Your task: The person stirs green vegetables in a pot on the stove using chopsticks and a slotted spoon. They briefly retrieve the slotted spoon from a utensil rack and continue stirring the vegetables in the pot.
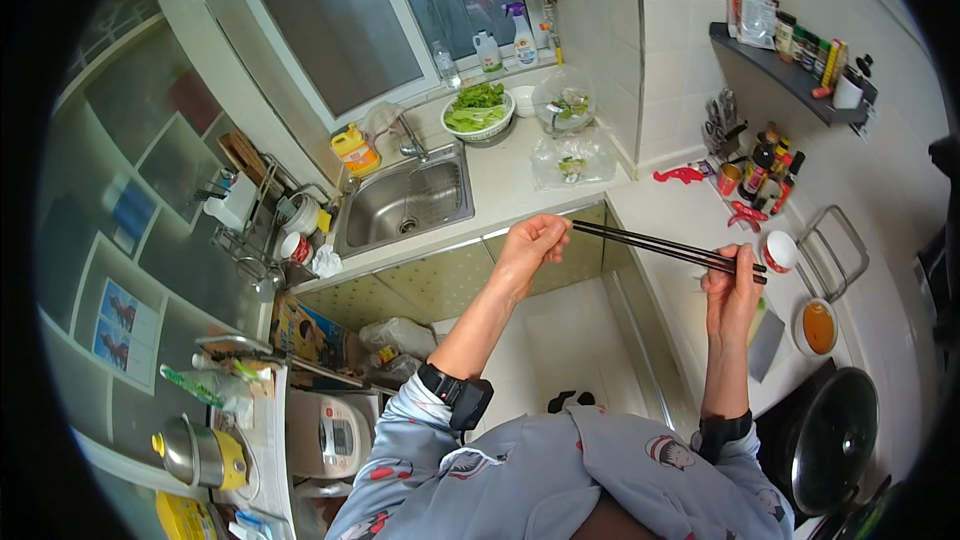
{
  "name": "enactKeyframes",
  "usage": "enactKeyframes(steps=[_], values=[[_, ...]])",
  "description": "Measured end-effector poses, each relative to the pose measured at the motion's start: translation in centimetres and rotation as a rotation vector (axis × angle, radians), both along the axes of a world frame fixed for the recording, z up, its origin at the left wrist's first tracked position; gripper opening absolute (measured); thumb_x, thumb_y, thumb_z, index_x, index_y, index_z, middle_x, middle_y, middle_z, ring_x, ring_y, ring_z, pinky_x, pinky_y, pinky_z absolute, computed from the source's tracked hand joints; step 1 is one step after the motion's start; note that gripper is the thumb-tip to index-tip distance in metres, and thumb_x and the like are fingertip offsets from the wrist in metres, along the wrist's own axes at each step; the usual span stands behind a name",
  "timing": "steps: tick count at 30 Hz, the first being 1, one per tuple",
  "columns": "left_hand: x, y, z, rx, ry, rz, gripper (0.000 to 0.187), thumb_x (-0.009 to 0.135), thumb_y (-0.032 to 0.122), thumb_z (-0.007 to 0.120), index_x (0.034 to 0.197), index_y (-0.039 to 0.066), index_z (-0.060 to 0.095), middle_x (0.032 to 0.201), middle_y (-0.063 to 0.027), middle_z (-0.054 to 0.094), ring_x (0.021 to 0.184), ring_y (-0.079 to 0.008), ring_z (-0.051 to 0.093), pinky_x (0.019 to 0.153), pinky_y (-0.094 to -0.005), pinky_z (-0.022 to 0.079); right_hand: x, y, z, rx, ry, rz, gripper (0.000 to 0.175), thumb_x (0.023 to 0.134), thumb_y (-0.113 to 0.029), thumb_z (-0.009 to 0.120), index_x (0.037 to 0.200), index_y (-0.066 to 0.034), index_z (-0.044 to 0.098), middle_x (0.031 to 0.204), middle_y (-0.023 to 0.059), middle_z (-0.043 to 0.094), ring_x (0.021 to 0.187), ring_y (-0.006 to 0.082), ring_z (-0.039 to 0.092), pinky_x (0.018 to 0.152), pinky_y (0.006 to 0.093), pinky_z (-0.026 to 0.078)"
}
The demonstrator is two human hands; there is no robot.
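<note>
A pair of long black chopsticks (652, 244) spans the space between my two hands, above the floor and the counter's front edge. My right hand (731, 289) grips them near one end. With its fingers curled, my left hand (536, 240) is at their tips; whether it pinches them or only touches them is hard to tell. Below my right hand lies a cleaver-like grey blade (765, 345) on the counter, with a bit of something green beside it. A bowl of orange-brown liquid (817, 326) and a small red and white bowl (780, 251) stand to the right.
A steel sink (405, 199) is set in the far counter, beside a white basket of leafy greens (478, 111) and plastic bags with vegetable scraps (572, 165). Sauce bottles (759, 165) stand in the right corner. A glass-lidded pan (834, 441) is at lower right. A rice cooker (334, 435) stands lower left.
</note>
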State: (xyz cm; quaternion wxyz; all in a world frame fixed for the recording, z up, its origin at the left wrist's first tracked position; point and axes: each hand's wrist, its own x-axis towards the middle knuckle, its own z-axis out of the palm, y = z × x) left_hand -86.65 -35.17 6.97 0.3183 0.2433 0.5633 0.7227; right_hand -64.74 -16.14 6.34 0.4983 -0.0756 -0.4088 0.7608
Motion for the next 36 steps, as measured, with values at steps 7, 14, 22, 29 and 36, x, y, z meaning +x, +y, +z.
enactKeyframes(steps=[7, 14, 22, 29, 36], values=[[-10.7, 3.9, -0.6, 0.013, -0.035, -0.035, 0.012, 0.093, 0.015, 0.058, 0.088, 0.005, 0.062, 0.076, 0.0005, 0.060, 0.066, -0.0062, 0.053, 0.060, -0.0207, 0.046, -10.7, 3.8, 0.9, 0.030, -0.052, 0.022, 0.028, 0.098, -0.027, 0.051, 0.089, -0.0012, 0.056, 0.070, 0.0065, 0.055, 0.053, 0.0108, 0.050, 0.048, 0.0264, 0.046], [-21.0, 9.9, -1.8, 0.038, -0.112, -0.093, 0.013, 0.093, 0.015, 0.058, 0.092, 0.003, 0.064, 0.078, -0.0003, 0.060, 0.064, -0.0067, 0.052, 0.060, -0.0204, 0.045, -15.8, 7.1, 0.1, -0.012, -0.051, -0.172, 0.027, 0.097, -0.028, 0.051, 0.088, -0.0027, 0.056, 0.068, 0.0051, 0.055, 0.052, 0.0100, 0.049, 0.047, 0.0259, 0.046], [-38.9, 19.7, -3.7, 0.025, 0.393, 0.018, 0.029, 0.095, 0.022, 0.053, 0.083, -0.001, 0.067, 0.065, -0.0002, 0.057, 0.060, -0.0066, 0.048, 0.055, -0.0236, 0.040, -20.0, 7.9, -2.0, -0.205, -0.001, -0.558, 0.027, 0.095, -0.032, 0.056, 0.087, -0.0063, 0.057, 0.071, 0.0009, 0.054, 0.053, 0.0077, 0.047, 0.045, 0.0214, 0.040], [-52.7, 32.9, -5.3, -0.062, 0.930, 0.317, 0.034, 0.086, 0.030, 0.061, 0.068, 0.003, 0.069, 0.065, -0.0104, 0.059, 0.071, -0.0247, 0.056, 0.063, -0.0375, 0.044, -20.8, 5.4, -3.7, -0.254, -0.034, -0.841, 0.024, 0.095, -0.031, 0.056, 0.090, -0.0075, 0.058, 0.075, -0.0002, 0.056, 0.056, 0.0065, 0.047, 0.049, 0.0205, 0.039], [-58.8, 42.5, -16.1, -0.700, 1.035, 0.195, 0.014, 0.080, 0.020, 0.064, 0.083, 0.011, 0.075, 0.078, -0.0129, 0.061, 0.098, -0.0373, 0.055, 0.090, -0.0402, 0.043, -19.2, 2.8, -4.1, -0.305, -0.208, -1.049, 0.020, 0.095, -0.029, 0.058, 0.090, -0.0091, 0.058, 0.078, -0.0019, 0.057, 0.055, 0.0048, 0.046, 0.049, 0.0198, 0.037]])
